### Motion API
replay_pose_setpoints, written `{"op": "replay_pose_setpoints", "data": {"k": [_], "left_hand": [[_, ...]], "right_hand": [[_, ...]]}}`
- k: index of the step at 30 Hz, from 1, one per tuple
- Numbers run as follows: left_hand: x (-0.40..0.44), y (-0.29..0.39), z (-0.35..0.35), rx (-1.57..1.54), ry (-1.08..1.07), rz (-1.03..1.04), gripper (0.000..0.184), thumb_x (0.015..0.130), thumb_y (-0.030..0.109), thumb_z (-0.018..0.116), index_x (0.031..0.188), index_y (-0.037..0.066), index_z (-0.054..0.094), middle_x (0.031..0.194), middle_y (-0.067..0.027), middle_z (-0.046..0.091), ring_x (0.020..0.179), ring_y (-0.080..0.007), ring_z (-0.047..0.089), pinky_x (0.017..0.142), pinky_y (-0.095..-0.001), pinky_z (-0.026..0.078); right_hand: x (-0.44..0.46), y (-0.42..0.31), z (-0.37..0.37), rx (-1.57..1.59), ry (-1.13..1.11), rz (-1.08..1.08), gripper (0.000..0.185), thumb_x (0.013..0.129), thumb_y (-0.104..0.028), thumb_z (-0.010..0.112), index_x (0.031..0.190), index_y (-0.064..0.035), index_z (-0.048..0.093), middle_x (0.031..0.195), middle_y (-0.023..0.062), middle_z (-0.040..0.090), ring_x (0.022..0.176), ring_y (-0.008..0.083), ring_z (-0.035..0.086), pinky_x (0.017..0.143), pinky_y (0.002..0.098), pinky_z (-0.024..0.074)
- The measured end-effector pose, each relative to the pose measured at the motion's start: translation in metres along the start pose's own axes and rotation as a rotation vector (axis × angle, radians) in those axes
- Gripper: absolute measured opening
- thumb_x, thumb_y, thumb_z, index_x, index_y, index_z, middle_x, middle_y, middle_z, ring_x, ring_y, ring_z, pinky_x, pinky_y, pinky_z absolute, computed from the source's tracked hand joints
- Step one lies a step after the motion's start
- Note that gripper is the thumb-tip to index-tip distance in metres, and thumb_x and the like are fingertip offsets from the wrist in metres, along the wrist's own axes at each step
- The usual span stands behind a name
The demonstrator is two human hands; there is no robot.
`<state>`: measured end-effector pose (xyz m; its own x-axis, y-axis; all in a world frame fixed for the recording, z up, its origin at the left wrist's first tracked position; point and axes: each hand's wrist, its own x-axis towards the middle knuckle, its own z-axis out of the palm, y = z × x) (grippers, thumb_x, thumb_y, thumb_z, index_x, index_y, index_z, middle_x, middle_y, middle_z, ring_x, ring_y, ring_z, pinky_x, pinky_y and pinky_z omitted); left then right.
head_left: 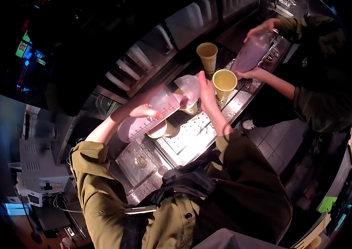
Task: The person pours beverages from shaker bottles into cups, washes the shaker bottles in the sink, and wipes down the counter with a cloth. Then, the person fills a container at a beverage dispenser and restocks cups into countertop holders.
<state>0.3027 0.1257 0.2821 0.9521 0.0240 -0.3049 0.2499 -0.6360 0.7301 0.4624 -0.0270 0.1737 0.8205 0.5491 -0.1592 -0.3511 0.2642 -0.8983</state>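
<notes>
My left hand [145, 111] is wrapped round a clear shaker with measuring marks [136, 126], tilted with its mouth over a cup [190, 108]. Pinkish liquid shows in the shaker. A clear, dome-like piece [188, 86] is at the shaker's mouth, above the cup. My right hand [208, 93] is upright with its fingers together beside that piece; whether it holds it is hidden. A yellow cup [224, 81] stands just right of my right hand. Another yellow cup [207, 52] stands behind. Below the shaker is a further cup [163, 130], partly covered.
At the right, a co-worker's hands hold another shaker [251, 54] of purplish liquid near the yellow cups. The cups stand on a perforated metal counter [188, 139]. A small sink [136, 162] lies at the near left. Clear containers [130, 68] line the back.
</notes>
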Motion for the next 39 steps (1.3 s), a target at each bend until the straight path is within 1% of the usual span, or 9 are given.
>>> {"op": "replay_pose_setpoints", "data": {"k": [2,14,17,23,26,29,32,34,39], "left_hand": [[0.005,-0.007,-0.002,0.023,-0.021,0.007,0.103,0.057,0.024,0.073,0.136,0.001,0.011,0.132,-0.0199,0.030,0.123,-0.0253,0.030,0.100,-0.0345,0.026],[0.011,-0.001,-0.009,0.083,-0.093,-0.017,0.103,0.057,0.029,0.073,0.135,-0.001,0.012,0.133,-0.0215,0.029,0.123,-0.0266,0.031,0.100,-0.0332,0.026],[0.012,-0.011,-0.009,0.089,-0.075,0.022,0.103,0.056,0.034,0.072,0.135,0.002,0.014,0.132,-0.0221,0.030,0.122,-0.0285,0.034,0.099,-0.0350,0.029],[0.008,-0.005,-0.009,0.063,-0.074,-0.005,0.103,0.055,0.033,0.072,0.135,0.002,0.015,0.132,-0.0210,0.032,0.121,-0.0274,0.035,0.098,-0.0339,0.030],[0.010,-0.010,-0.007,0.063,-0.065,0.002,0.103,0.055,0.033,0.072,0.135,0.003,0.015,0.132,-0.0203,0.032,0.121,-0.0274,0.035,0.098,-0.0337,0.030],[0.010,-0.006,-0.008,0.099,-0.076,-0.019,0.103,0.056,0.033,0.072,0.136,0.003,0.015,0.133,-0.0198,0.031,0.121,-0.0274,0.035,0.099,-0.0338,0.030],[0.009,-0.002,-0.009,0.104,-0.074,-0.023,0.103,0.056,0.029,0.073,0.136,0.002,0.014,0.133,-0.0200,0.031,0.122,-0.0268,0.033,0.099,-0.0330,0.028],[0.008,0.001,-0.009,0.089,-0.068,-0.021,0.103,0.055,0.022,0.074,0.135,0.000,0.013,0.131,-0.0209,0.032,0.122,-0.0257,0.033,0.100,-0.0315,0.026],[0.006,-0.014,-0.009,0.054,-0.054,0.071,0.103,0.058,0.028,0.074,0.135,-0.002,0.012,0.134,-0.0194,0.028,0.126,-0.0252,0.026,0.102,-0.0317,0.022]], "right_hand": [[-0.002,-0.001,0.002,0.050,0.010,0.003,0.048,0.086,-0.047,0.046,0.086,0.0005,0.053,0.080,-0.0008,0.049,0.074,0.0073,0.041,0.069,0.0214,0.0357],[-0.001,0.004,0.002,0.096,0.039,0.004,0.048,0.087,-0.045,0.046,0.091,0.0031,0.052,0.083,0.0009,0.050,0.078,0.0078,0.043,0.072,0.0228,0.0374],[0.000,0.006,0.000,0.068,0.014,-0.001,0.061,0.087,-0.049,0.043,0.104,0.0093,0.051,0.096,0.0109,0.056,0.089,0.0149,0.048,0.080,0.0264,0.0374],[-0.009,-0.007,0.004,0.093,0.031,-0.021,0.050,0.087,-0.046,0.045,0.084,0.0031,0.054,0.077,0.0022,0.050,0.072,0.0094,0.043,0.065,0.0244,0.0368],[-0.010,-0.010,0.003,0.105,-0.005,0.028,0.060,0.085,-0.048,0.046,0.106,0.0088,0.045,0.099,0.0083,0.051,0.091,0.0118,0.044,0.083,0.0265,0.0362],[-0.011,-0.011,0.003,0.137,-0.028,0.040,0.061,0.085,-0.048,0.047,0.107,0.0090,0.045,0.100,0.0085,0.051,0.091,0.0118,0.045,0.083,0.0260,0.0364],[-0.009,-0.007,0.006,0.152,0.036,-0.015,0.046,0.088,-0.044,0.044,0.077,0.0001,0.053,0.072,0.0003,0.046,0.067,0.0087,0.040,0.061,0.0244,0.0355],[-0.008,-0.005,0.005,0.147,0.032,-0.016,0.046,0.088,-0.044,0.044,0.079,-0.0001,0.053,0.073,0.0007,0.047,0.068,0.0089,0.041,0.062,0.0243,0.0363],[-0.019,-0.023,0.012,0.257,0.049,0.079,0.043,0.089,-0.043,0.042,0.087,-0.0009,0.052,0.078,0.0014,0.049,0.069,0.0095,0.043,0.065,0.0246,0.0378]]}}
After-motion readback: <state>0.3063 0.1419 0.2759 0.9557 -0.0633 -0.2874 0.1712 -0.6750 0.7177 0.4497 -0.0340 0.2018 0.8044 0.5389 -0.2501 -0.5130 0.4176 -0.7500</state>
